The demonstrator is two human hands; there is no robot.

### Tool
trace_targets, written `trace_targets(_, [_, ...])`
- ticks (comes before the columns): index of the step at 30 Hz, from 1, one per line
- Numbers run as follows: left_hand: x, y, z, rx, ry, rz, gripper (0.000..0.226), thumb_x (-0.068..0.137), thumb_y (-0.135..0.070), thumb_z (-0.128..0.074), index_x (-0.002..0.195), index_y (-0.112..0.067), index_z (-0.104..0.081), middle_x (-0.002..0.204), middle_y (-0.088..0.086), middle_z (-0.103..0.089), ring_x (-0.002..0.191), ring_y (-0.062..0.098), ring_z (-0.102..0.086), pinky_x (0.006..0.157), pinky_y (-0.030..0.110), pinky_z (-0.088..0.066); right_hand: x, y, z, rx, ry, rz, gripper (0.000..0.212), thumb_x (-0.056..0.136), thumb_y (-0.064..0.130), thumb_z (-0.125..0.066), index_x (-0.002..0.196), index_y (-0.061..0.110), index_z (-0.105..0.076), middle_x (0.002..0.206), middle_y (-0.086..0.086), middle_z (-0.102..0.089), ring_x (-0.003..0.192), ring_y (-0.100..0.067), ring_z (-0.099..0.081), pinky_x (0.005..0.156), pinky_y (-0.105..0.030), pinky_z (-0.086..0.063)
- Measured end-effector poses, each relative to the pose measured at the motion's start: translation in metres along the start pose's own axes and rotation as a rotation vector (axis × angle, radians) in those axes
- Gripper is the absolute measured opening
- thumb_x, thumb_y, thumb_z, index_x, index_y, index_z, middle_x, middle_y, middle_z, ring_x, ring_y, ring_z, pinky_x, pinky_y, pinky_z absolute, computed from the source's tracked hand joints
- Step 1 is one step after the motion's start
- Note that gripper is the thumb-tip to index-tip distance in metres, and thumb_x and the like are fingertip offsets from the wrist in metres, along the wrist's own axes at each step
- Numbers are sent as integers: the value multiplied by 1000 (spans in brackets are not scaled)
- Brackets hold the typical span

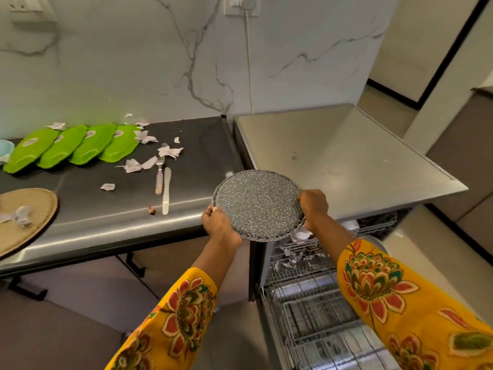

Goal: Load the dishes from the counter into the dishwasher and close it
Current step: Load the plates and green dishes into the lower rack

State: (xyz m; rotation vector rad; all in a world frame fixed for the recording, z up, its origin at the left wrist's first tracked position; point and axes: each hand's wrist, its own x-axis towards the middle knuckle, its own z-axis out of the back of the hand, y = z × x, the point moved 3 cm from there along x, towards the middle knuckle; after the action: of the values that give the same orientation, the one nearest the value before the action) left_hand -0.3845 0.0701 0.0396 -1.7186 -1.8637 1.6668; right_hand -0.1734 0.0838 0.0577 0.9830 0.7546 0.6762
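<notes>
A round grey speckled plate [257,204] is held in the air between the counter edge and the dishwasher top. My left hand [220,222] grips its left rim and my right hand [313,205] grips its right rim. Below the plate the dishwasher [346,161] stands open, with its wire rack [306,297] pulled out and some white dishes at the back. On the dark counter [112,209] lie several green leaf-shaped plates [72,146], a fork [159,174] and a white knife [166,190].
Torn paper scraps [133,165] are scattered over the counter. A round woven mat [24,217] with crumpled paper lies at the left edge, and a pale blue bowl [6,148] shows at far left. A white cord [249,62] runs down the marble wall.
</notes>
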Motion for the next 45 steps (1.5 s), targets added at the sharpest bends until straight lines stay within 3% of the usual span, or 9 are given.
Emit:
trace_targets(6, [-26, 53, -32, 60, 63, 114, 14, 101, -14, -39, 106, -21, -51, 107, 7, -56, 95, 25, -53, 96, 48, -48, 7, -36, 64, 121, -99, -46, 37, 87, 4, -46, 58, 15, -27, 58, -3, -27, 55, -18, -20, 51, -35, -18])
trace_targets(11, [-49, 96, -56, 146, 140, 180, 17, 101, -15, -39, 111, -19, -52, 99, 4, -55, 90, 21, -51, 97, 47, -46, 14, -72, 116, 180, -259, -141, 18, 85, 11, -51, 69, 2, -51, 66, -11, -45, 65, -21, -37, 56, -35, -26])
trace_targets(15, [-72, 127, -70, 236, 183, 252, 17, 100, -17, -42, 109, -28, -52, 125, 4, -49, 114, 24, -48, 106, 50, -37, 17, -99, 157, 185, -363, -182, 16, 85, 19, -53, 81, 7, -63, 83, -10, -59, 78, -24, -50, 67, -33, -37])
trace_targets(26, [-138, 201, -101, 296, 403, 500, 22, 102, -8, -35, 115, -19, -48, 108, 9, -54, 84, 24, -55, 73, 44, -47, 11, -185, 246, 196, -556, -376, 24, 88, 21, -53, 99, 5, -66, 99, -14, -62, 87, -26, -51, 79, -37, -43])
trace_targets(30, [-134, 226, -101, 395, 390, 513, 18, 102, -10, -35, 109, -20, -48, 125, 12, -54, 90, 26, -57, 83, 46, -47, 7, -209, 257, 183, -534, -439, 15, 90, 17, -51, 90, 7, -63, 88, -14, -58, 81, -25, -50, 68, -33, -38])
trace_targets(34, [-124, 246, -97, 523, 326, 541, 19, 101, -15, -40, 113, -24, -52, 126, 12, -56, 108, 33, -56, 88, 49, -50, 8, -234, 258, 84, -433, -509, 23, 87, 4, -44, 66, 6, -52, 66, -9, -48, 69, -25, -45, 60, -33, -33])
trace_targets(37, [-118, 257, -94, 559, 286, 557, 25, 100, -14, -42, 122, -22, -50, 127, 13, -53, 113, 35, -54, 93, 53, -47, 10, -250, 248, -45, -180, -517, 25, 82, -4, -43, 62, 9, -50, 63, -9, -50, 63, -25, -49, 55, -30, -36])
trace_targets(42, [-111, 271, -95, 593, 256, 549, 35, 97, -3, -43, 132, -13, -44, 137, 16, -47, 119, 35, -49, 94, 50, -44, 10, -269, 218, -249, 220, -444, 18, 93, 24, -53, 78, 15, -57, 90, -8, -58, 82, -21, -54, 89, -41, -49])
trace_targets(45, [-105, 279, -95, 637, 242, 545, 31, 97, 0, -43, 126, -10, -45, 138, 13, -45, 124, 36, -46, 98, 47, -41, 3, -268, 199, -281, 364, -411, 46, 92, 53, -49, 112, 13, -61, 117, -9, -60, 108, -25, -56, 105, -46, -41])
